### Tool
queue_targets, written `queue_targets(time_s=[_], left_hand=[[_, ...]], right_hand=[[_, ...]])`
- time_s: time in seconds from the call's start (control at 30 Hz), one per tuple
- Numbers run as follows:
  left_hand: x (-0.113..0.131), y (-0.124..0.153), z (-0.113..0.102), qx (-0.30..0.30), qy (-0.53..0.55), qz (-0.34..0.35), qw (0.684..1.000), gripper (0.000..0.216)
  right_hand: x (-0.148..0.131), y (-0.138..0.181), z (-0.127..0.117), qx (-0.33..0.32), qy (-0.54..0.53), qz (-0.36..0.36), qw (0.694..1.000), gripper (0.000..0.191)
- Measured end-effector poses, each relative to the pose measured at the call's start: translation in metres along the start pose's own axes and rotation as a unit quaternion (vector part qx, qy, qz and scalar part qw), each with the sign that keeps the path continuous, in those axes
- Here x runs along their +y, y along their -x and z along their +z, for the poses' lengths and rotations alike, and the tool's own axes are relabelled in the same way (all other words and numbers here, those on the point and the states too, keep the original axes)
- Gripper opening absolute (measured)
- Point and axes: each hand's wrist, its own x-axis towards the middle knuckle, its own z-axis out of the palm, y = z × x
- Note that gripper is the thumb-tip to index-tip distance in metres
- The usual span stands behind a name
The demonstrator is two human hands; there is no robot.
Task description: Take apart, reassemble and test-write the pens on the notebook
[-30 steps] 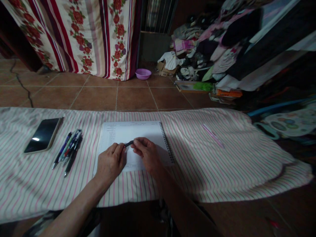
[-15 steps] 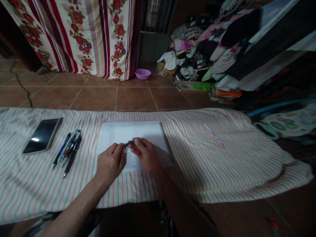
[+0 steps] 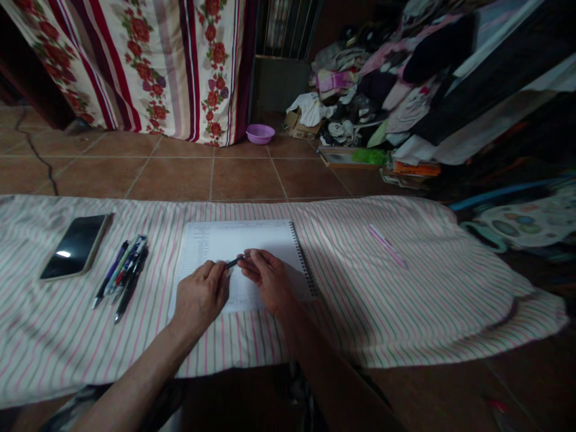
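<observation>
A dark pen (image 3: 234, 261) is held between both hands just above a white spiral notebook (image 3: 270, 239). My left hand (image 3: 200, 294) pinches its left end, fingers closed. My right hand (image 3: 266, 279) grips the right end with curled fingers. The notebook lies open on a striped cloth (image 3: 405, 300) that covers a low surface. Both forearms reach in from the bottom edge.
A dark phone (image 3: 74, 246) and a bunch of several pens (image 3: 123, 273) lie on the cloth at the left. A pink pen (image 3: 387, 245) lies to the right. Beyond are a tiled floor, a flowered curtain (image 3: 157, 66), a purple bowl (image 3: 260, 133) and a heap of clothes (image 3: 382, 84).
</observation>
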Motion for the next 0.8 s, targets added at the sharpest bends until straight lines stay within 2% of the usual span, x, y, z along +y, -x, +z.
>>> queue_targets(time_s=[0.53, 0.67, 0.8], left_hand=[[-0.001, 0.000, -0.001, 0.002, -0.012, -0.009, 1.000, 0.023], [-0.002, -0.001, -0.002, 0.005, -0.020, -0.016, 1.000, 0.023], [-0.005, -0.002, -0.004, -0.002, -0.031, -0.029, 0.999, 0.024]], right_hand=[[-0.001, -0.003, -0.004, 0.005, 0.002, -0.016, 1.000, 0.031], [-0.004, -0.004, -0.007, 0.022, 0.058, -0.041, 0.997, 0.029], [-0.006, -0.006, -0.010, 0.025, 0.166, -0.088, 0.982, 0.024]])
